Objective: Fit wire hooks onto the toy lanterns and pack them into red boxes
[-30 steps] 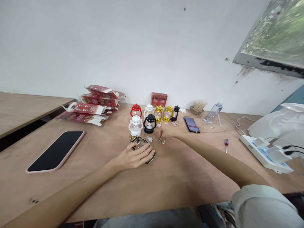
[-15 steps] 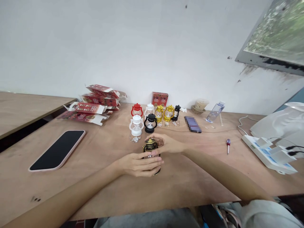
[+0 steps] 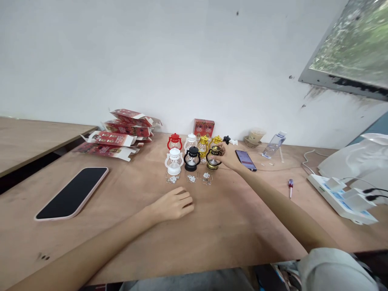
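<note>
My right hand (image 3: 228,157) has its fingers closed around the side of a bronze-and-black mini lantern (image 3: 214,158), at the right end of the front row of lanterns. To its left are a black lantern (image 3: 192,159) and a white lantern (image 3: 174,161). My left hand (image 3: 176,204) lies palm down on the table, fingers slightly bent and apart, holding nothing. Behind stand a red lantern (image 3: 175,141), another white lantern (image 3: 190,141), two gold lanterns (image 3: 203,145) and a black one (image 3: 226,139), partly hidden. Small wire-and-white pieces (image 3: 206,178) lie before the front row.
Flattened red boxes (image 3: 121,128) are stacked at the back left, and a red box (image 3: 204,127) stands by the wall. A big phone (image 3: 74,193) lies left. Rightward are a smaller phone (image 3: 245,160), cup (image 3: 255,137), water bottle (image 3: 274,144), screwdriver (image 3: 291,187) and power strip (image 3: 341,198).
The bronze lantern has gone from between both hands to the right end of the front row, with my right hand on it. My left hand has let go and rests on the table.
</note>
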Available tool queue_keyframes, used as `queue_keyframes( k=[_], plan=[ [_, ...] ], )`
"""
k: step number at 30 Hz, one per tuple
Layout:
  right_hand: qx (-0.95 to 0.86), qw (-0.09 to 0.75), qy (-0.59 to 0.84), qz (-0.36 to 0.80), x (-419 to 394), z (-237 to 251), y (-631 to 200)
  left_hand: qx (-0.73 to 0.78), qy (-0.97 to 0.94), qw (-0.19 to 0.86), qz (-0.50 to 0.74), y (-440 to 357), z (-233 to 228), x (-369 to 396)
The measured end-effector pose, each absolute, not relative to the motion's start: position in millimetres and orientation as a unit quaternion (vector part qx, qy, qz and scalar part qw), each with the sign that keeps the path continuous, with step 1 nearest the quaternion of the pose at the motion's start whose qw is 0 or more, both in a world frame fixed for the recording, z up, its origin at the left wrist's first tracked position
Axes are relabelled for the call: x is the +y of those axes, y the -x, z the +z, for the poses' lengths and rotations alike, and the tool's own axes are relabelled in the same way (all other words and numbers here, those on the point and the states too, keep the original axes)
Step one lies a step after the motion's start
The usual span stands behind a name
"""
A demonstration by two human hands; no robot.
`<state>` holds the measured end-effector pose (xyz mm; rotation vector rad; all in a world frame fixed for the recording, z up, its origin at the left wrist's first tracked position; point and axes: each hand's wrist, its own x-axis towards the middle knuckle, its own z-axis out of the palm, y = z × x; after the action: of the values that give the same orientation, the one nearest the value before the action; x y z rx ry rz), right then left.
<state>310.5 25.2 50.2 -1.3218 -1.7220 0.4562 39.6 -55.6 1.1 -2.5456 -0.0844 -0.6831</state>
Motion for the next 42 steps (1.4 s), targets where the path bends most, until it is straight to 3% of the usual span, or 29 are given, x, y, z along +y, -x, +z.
queue_keyframes(
  k=[9,14,18,22,26,30,42],
  plan=[
    [-0.712,0.407,0.54,0.188,36,38,-297,-0.08,0.959,0.202,-0.182,-38,-5,-52],
    [-0.718,0.39,0.542,0.194,23,41,-298,-0.102,0.983,0.047,-0.147,-47,0,-57],
    [-0.723,0.43,0.531,0.105,16,53,-303,-0.097,0.988,-0.064,-0.102,-61,3,-60],
    [-0.7,0.452,0.55,-0.047,37,70,-307,-0.154,0.981,-0.096,-0.07,-78,1,-58],
    [-0.732,0.329,0.577,-0.151,83,88,-302,-0.208,0.97,-0.105,-0.069,-91,-1,-57],
    [-0.757,0.189,0.599,-0.178,132,100,-291,-0.215,0.967,-0.112,-0.075,-93,-3,-58],
    [-0.738,0.108,0.652,-0.138,217,101,-268,-0.183,0.971,-0.131,-0.081,-91,-4,-60]
  ],
)
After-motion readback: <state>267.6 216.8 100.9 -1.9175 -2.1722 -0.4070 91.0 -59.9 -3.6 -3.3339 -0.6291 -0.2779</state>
